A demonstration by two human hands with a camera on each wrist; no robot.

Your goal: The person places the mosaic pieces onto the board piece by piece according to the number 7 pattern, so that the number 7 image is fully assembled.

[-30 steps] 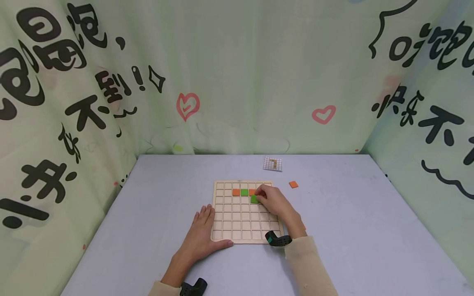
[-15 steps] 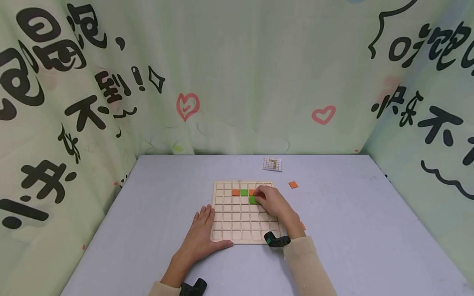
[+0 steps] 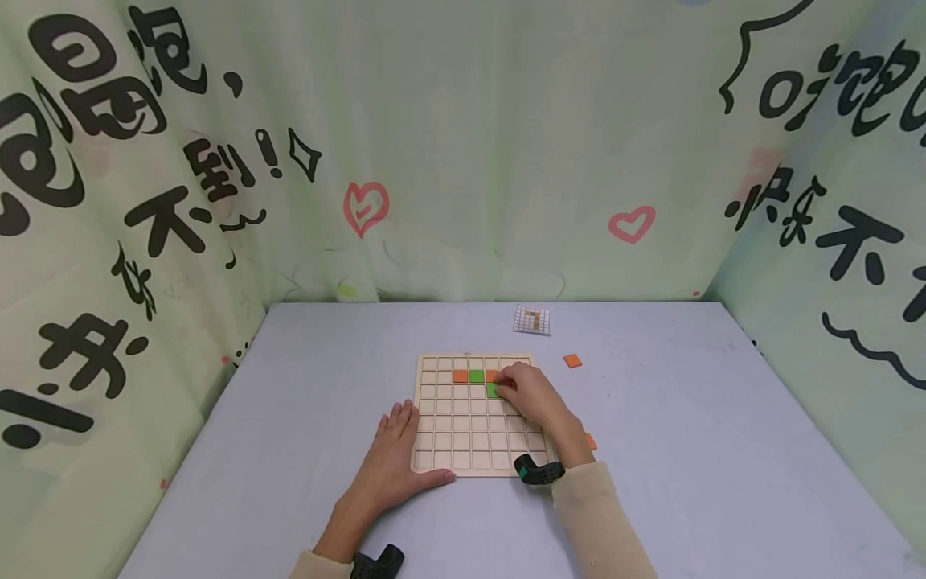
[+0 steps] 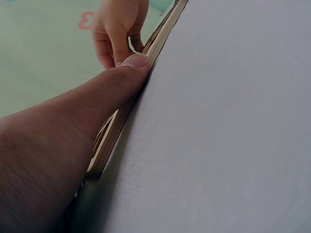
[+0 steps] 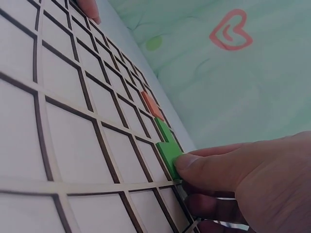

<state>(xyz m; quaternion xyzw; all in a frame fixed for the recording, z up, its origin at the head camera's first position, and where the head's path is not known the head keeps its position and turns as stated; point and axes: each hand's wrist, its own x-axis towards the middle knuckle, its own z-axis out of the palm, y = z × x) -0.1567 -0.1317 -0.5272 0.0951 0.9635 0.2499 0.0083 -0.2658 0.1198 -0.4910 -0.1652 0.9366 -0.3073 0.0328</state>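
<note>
A wooden grid board (image 3: 452, 442) lies on the table in the head view. My right hand (image 3: 534, 394) is over its upper right part, pinching a green square tile (image 5: 168, 156) by its edge with the thumb on it. In the row behind lie an orange tile (image 3: 460, 376), another green tile (image 3: 476, 376) and a second orange tile (image 3: 491, 375), partly covered by my fingers. My left hand (image 3: 394, 458) rests with straight fingers along the board's left edge. Its thumb (image 4: 131, 65) touches the front edge near the corner.
A small card with a printed grid pattern (image 3: 532, 320) lies behind the board. One loose orange tile (image 3: 572, 361) is to the board's right; another (image 3: 591, 441) is partly hidden by the right forearm. Curtains (image 3: 492, 161) stand behind and at both sides of the table (image 3: 687, 442).
The green tile in my right hand has shifted slightly left, to below the second orange tile, mostly in the first half second. My left hand has stayed in place.
</note>
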